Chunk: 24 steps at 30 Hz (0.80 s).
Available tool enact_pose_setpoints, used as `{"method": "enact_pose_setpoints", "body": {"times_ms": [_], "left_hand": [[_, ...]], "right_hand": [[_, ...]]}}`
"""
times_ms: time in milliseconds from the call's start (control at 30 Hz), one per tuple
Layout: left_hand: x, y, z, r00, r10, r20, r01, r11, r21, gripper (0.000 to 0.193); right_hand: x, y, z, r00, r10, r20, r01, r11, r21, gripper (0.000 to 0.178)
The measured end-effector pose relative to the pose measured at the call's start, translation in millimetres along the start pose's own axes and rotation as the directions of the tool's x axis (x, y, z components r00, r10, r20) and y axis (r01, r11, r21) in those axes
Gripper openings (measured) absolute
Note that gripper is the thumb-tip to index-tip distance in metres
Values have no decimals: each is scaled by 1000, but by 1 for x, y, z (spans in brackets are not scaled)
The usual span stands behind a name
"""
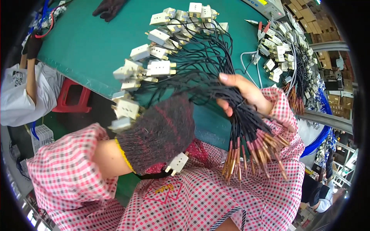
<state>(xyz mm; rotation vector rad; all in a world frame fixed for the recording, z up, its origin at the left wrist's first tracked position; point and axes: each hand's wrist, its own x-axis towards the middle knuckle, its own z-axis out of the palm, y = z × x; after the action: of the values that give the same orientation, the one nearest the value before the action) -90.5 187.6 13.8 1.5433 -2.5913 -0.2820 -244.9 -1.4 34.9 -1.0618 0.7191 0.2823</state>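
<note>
A thick bundle of black cables (242,115) is gripped in my bare right hand (246,92), closed with the thumb on top. The bundle's copper-coloured ends (266,146) fan out below it, over my checked apron. From its other side the cables spread left and away to many white plugs (160,68) with brass pins on the green table. My left hand (158,133), in a dark knitted glove with a yellow cuff, lies by the near cables; its fingers are blurred and mostly hidden. Just below the glove is a single white plug (178,163).
Another heap of white plugs and cables (277,50) lies at the right, beside red-handled pliers (263,30) and a grey device (268,7). A dark glove (109,8) rests at the far edge. Left of the table are a red stool (72,98) and another person's arm (31,79).
</note>
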Motion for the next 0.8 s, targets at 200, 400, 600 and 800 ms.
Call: {"method": "enact_pose_setpoints", "body": {"times_ms": [200,400,600,800], "left_hand": [[-78,-108,-9,990,-88,-110,115,954,277,18],[11,-113,-24,970,-89,-228,197,836,511,16],[1,-67,16,757,-576,-309,389,777,-495,32],[5,-95,49,858,-451,-245,81,591,-803,43]], "right_hand": [[64,-39,-11,966,-231,116,188,936,296,44],[138,-10,-29,888,-454,79,373,808,457,49],[137,-2,-25,884,-462,78,356,771,528,51],[144,-1,-31,806,-555,204,422,781,460,54]]}}
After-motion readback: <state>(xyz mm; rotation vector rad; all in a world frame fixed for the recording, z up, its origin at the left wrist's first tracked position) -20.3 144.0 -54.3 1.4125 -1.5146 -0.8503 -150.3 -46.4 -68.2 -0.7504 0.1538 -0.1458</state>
